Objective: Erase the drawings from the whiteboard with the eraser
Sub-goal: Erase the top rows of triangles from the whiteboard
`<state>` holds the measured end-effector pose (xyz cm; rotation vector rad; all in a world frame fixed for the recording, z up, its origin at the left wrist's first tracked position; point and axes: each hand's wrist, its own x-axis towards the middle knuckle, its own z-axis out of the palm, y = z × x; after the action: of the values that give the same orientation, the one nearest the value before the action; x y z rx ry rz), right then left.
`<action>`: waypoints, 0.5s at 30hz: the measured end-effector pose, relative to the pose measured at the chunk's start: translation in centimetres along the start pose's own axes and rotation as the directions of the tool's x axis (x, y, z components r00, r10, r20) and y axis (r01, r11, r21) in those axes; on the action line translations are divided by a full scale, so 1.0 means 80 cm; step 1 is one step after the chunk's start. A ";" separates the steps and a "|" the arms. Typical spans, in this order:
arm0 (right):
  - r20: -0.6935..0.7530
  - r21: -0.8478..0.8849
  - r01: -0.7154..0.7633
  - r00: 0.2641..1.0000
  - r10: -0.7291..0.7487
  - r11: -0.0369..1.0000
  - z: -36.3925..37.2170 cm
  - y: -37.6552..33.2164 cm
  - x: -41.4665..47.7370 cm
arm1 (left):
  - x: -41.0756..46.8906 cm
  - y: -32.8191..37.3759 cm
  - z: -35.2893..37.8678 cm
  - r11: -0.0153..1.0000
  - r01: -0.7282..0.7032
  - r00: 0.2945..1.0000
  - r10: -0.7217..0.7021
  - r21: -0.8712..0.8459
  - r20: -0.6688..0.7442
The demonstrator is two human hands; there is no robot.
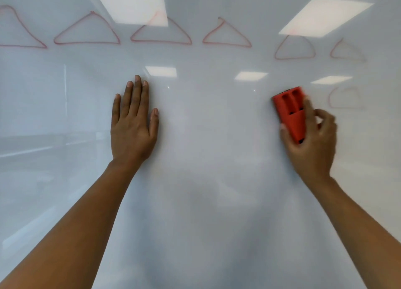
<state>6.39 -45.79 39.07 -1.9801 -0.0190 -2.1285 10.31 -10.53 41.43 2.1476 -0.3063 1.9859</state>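
Hands are set against the whiteboard [206, 137], one bracing, one wiping.

Seen from the head camera, the left hand [133, 124] is laid flat and released on bare board, fingers straight and together, nothing grasped; it is judged to be placed there for steadiness. The right hand [310, 141] is curled around the red eraser [289, 111], which is pressed to the board just left of a faint half-round drawing [345, 98], probably the next mark to be wiped. A row of red triangles [161, 34] is left along the top, well above both hands, so much remains undone.
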 end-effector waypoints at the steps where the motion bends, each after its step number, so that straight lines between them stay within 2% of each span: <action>1: -0.009 -0.011 -0.078 0.997 0.078 0.997 -0.004 0.016 0.014 | -0.001 0.000 0.000 1.000 0.002 1.000 -0.002 -0.001 -0.002; 3: -0.030 -0.031 -0.202 0.979 0.202 0.979 -0.008 0.044 0.044 | -0.001 -0.002 0.001 1.000 0.003 1.000 -0.003 -0.005 -0.005; 5: -0.075 -0.004 -0.361 0.930 0.360 0.933 -0.010 0.073 0.070 | -0.001 -0.002 0.000 1.000 0.002 1.000 -0.003 -0.012 -0.010; 9: -0.112 0.101 -0.658 0.737 0.666 0.746 -0.012 0.124 0.070 | -0.002 0.001 0.001 1.000 0.002 1.000 -0.002 -0.006 -0.019; 13: -0.127 0.162 -0.795 0.571 0.811 0.585 -0.009 0.138 0.024 | -0.001 0.000 0.002 1.000 -0.002 1.000 0.002 0.000 -0.024; 15: -0.179 0.140 -0.802 0.557 0.811 0.581 -0.007 0.126 0.000 | -0.001 -0.001 0.003 1.000 -0.004 1.000 0.004 0.000 -0.027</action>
<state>7.63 -55.68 37.50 -1.2735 0.7446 -1.6412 10.54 -10.55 41.36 2.1205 -0.3070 2.0153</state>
